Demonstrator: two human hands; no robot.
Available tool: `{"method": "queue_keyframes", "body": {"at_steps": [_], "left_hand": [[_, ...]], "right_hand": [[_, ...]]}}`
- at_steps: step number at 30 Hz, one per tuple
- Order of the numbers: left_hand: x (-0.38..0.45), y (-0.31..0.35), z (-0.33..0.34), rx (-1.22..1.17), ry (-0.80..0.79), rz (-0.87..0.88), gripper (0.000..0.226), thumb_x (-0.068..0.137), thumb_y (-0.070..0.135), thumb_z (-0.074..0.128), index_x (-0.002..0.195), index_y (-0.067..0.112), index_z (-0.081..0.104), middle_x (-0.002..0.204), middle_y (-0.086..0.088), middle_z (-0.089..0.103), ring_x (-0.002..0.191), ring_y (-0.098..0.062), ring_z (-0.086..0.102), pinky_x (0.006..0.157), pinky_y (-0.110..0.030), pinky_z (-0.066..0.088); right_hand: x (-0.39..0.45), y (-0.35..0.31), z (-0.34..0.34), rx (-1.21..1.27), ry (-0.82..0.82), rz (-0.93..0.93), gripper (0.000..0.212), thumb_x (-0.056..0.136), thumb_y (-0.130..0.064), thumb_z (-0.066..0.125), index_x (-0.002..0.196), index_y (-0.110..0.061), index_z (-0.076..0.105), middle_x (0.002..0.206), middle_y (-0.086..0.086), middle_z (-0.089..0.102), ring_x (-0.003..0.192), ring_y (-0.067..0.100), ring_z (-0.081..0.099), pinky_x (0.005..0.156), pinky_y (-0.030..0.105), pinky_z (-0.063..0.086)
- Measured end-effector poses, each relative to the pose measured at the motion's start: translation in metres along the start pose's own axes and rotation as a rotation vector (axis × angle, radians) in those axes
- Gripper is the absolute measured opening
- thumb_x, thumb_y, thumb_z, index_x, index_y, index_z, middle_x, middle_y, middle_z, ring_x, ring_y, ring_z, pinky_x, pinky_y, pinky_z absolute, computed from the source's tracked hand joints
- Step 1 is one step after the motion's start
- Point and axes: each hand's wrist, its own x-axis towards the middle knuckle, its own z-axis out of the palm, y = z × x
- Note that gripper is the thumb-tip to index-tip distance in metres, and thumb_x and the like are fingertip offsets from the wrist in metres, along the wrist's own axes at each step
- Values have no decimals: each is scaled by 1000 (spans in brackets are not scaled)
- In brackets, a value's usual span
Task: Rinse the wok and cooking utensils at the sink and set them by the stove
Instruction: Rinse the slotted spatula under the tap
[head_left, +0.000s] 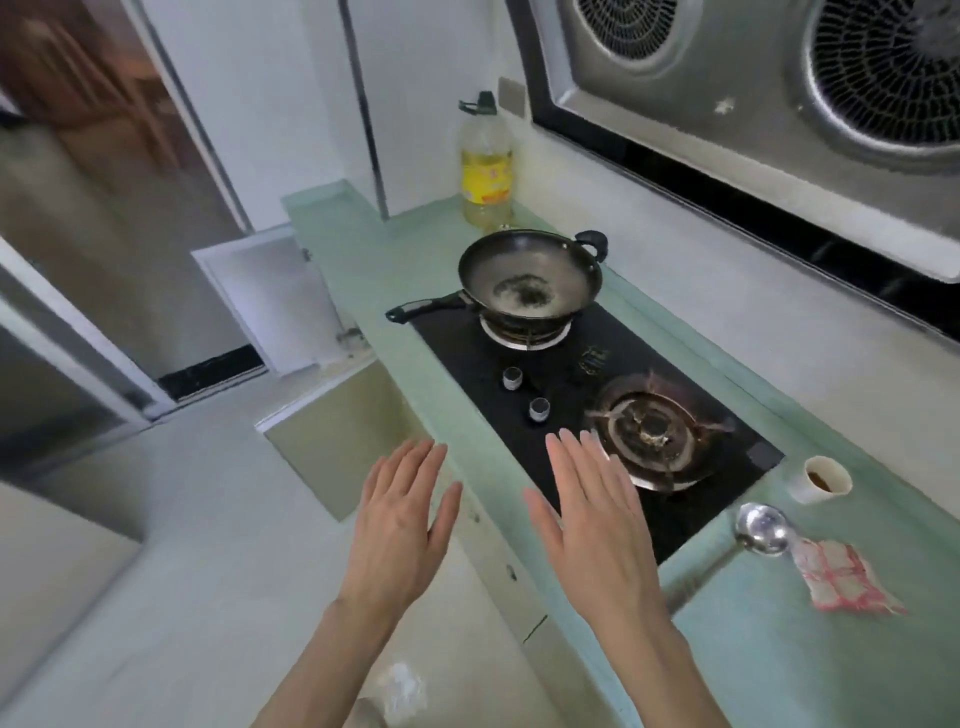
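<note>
A black wok (530, 278) with residue in its bottom sits on the far burner of the black gas stove (566, 384), its long handle pointing left. A metal ladle (763, 530) lies on the green counter (810, 644) to the right of the stove, next to a red-and-white cloth (844, 577). My left hand (400, 525) hovers in front of the counter edge, fingers straight, holding nothing. My right hand (597, 514) hovers over the stove's near edge, also flat and empty. No sink is in view.
A large oil bottle (485, 166) stands behind the wok. A small white cup (821, 480) sits at the right of the stove. The range hood (779, 93) hangs overhead. An open cabinet door (270, 301) juts out at the left. Two knobs (524, 392) face up.
</note>
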Motion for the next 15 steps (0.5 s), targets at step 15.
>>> {"method": "queue_keyframes", "body": {"at_steps": [15], "left_hand": [[-22,-240,-137,141,181,-247,50,106,44,44,142,12,58,144,-2,59,142,-24,47,120,-45,33]], "right_hand": [[105,-254,87,77,-61,-306,68,108,-59,28,149,-12,55,153,6,56,149,25,45,122,46,38]]}}
